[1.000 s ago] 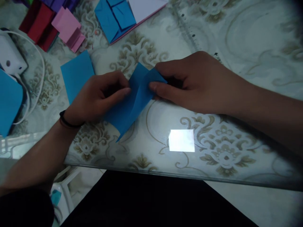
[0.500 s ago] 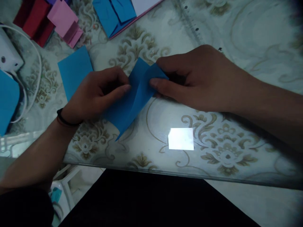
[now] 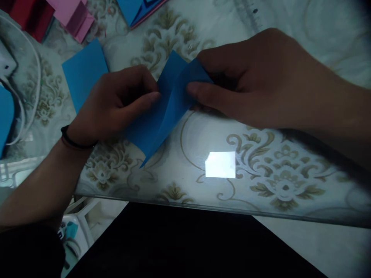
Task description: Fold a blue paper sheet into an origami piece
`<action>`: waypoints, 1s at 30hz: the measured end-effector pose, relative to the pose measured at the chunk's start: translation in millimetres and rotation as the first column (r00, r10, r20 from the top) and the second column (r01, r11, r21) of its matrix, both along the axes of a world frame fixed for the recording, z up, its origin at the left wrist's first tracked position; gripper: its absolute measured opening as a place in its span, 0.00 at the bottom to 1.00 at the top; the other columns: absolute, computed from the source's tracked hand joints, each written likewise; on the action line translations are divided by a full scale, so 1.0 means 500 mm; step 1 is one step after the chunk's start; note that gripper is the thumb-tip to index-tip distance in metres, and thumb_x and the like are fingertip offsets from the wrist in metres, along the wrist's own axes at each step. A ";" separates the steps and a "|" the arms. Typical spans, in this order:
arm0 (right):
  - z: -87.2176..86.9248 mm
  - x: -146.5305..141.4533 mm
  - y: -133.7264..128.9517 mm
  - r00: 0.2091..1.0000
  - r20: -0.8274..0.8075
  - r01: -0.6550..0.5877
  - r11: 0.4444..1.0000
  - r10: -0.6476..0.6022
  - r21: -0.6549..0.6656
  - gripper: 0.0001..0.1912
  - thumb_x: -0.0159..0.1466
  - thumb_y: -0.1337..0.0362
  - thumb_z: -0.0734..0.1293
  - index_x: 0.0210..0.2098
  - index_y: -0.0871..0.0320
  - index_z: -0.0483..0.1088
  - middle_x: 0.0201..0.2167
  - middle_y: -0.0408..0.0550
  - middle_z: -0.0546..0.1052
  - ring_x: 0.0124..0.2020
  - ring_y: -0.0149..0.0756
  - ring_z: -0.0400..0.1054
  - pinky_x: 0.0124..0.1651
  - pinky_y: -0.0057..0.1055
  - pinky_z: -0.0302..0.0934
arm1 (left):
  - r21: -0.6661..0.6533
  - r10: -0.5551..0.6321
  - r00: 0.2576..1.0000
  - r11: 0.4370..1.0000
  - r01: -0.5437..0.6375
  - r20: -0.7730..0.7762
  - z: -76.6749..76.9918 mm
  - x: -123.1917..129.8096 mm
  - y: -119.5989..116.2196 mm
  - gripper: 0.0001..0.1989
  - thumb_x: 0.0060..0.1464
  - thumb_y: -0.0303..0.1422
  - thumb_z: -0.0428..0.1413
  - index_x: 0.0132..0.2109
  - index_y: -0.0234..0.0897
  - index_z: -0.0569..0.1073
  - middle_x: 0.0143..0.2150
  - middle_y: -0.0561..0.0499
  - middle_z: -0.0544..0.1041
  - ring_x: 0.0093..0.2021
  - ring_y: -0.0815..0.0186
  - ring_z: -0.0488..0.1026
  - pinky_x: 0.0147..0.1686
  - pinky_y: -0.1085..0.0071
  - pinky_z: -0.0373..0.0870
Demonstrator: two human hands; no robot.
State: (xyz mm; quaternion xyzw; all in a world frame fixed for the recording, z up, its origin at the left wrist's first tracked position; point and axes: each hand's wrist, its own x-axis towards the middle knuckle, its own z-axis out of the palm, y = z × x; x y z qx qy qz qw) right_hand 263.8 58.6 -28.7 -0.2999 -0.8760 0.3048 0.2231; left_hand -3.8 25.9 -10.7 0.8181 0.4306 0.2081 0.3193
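Observation:
A creased sheet of blue paper (image 3: 162,116) is between my hands, above the patterned tabletop. My left hand (image 3: 118,102) pinches its left side between thumb and curled fingers. On the other side my right hand (image 3: 240,81) grips the upper right corner, thumb on top and fingers behind, partly hidden. A fold line runs along the sheet, and its lower tip points toward the table's front edge. Behind my left wrist lies a second blue sheet (image 3: 85,71), flat on the table and partly covered by that hand.
Red folded paper (image 3: 34,17) and pink folded paper (image 3: 75,17) lie at the upper left. Blue folded paper (image 3: 130,9) is at the top. A white cable (image 3: 37,77) curves beside a white box (image 3: 5,61) and more blue paper (image 3: 4,116) at the left.
The camera view has shifted, so the items at the top sit higher in the picture. Both hands keep their hold on the blue sheet, and its right corner is slightly more raised.

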 end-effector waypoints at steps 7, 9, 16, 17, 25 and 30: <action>0.006 -0.001 -0.007 1.000 0.025 0.012 0.998 -0.011 -0.062 0.17 0.73 0.56 0.62 0.29 0.55 0.62 0.25 0.40 0.67 0.28 0.29 0.59 0.34 0.36 0.50 | -0.043 0.038 0.999 0.998 -0.037 0.029 0.004 0.004 -0.004 0.08 0.68 0.34 0.60 0.40 0.35 0.76 0.32 0.54 0.71 0.33 0.70 0.65 0.33 0.70 0.59; 0.006 -0.002 -0.009 1.000 -0.013 -0.002 0.998 0.002 -0.060 0.17 0.72 0.57 0.64 0.28 0.55 0.61 0.25 0.40 0.68 0.28 0.29 0.60 0.33 0.34 0.50 | -0.048 0.054 0.998 0.997 -0.052 0.026 0.003 0.002 -0.004 0.09 0.68 0.36 0.60 0.40 0.35 0.76 0.32 0.53 0.72 0.32 0.70 0.65 0.32 0.70 0.60; 0.003 -0.007 -0.009 0.998 -0.056 -0.001 0.994 -0.005 -0.107 0.19 0.72 0.61 0.65 0.26 0.56 0.57 0.22 0.39 0.65 0.26 0.27 0.59 0.33 0.32 0.49 | -0.106 0.043 0.999 0.993 -0.043 -0.001 0.002 -0.004 0.001 0.16 0.68 0.46 0.59 0.39 0.38 0.76 0.30 0.53 0.73 0.29 0.68 0.65 0.29 0.69 0.61; 0.003 -0.008 -0.009 0.998 -0.062 -0.002 0.993 -0.005 -0.116 0.19 0.71 0.61 0.65 0.26 0.56 0.57 0.22 0.39 0.65 0.25 0.27 0.59 0.32 0.32 0.49 | -0.121 0.050 0.999 0.991 -0.050 0.000 0.004 -0.003 0.002 0.17 0.68 0.47 0.59 0.39 0.38 0.76 0.30 0.53 0.73 0.29 0.67 0.66 0.29 0.69 0.62; 0.003 -0.015 -0.005 0.998 -0.069 -0.009 0.987 -0.003 -0.161 0.18 0.71 0.59 0.64 0.26 0.55 0.56 0.19 0.38 0.63 0.23 0.29 0.57 0.30 0.31 0.49 | -0.167 0.039 0.999 0.985 -0.038 0.004 0.008 -0.005 -0.002 0.10 0.68 0.39 0.57 0.39 0.40 0.75 0.31 0.53 0.75 0.29 0.67 0.67 0.29 0.69 0.63; 0.001 -0.018 -0.003 0.997 -0.080 -0.027 0.987 0.014 -0.158 0.18 0.71 0.58 0.63 0.26 0.55 0.58 0.19 0.37 0.63 0.22 0.28 0.58 0.29 0.30 0.49 | -0.185 0.045 0.999 0.982 -0.046 -0.008 0.013 -0.004 -0.003 0.11 0.68 0.40 0.57 0.38 0.39 0.75 0.29 0.54 0.74 0.28 0.68 0.67 0.27 0.70 0.62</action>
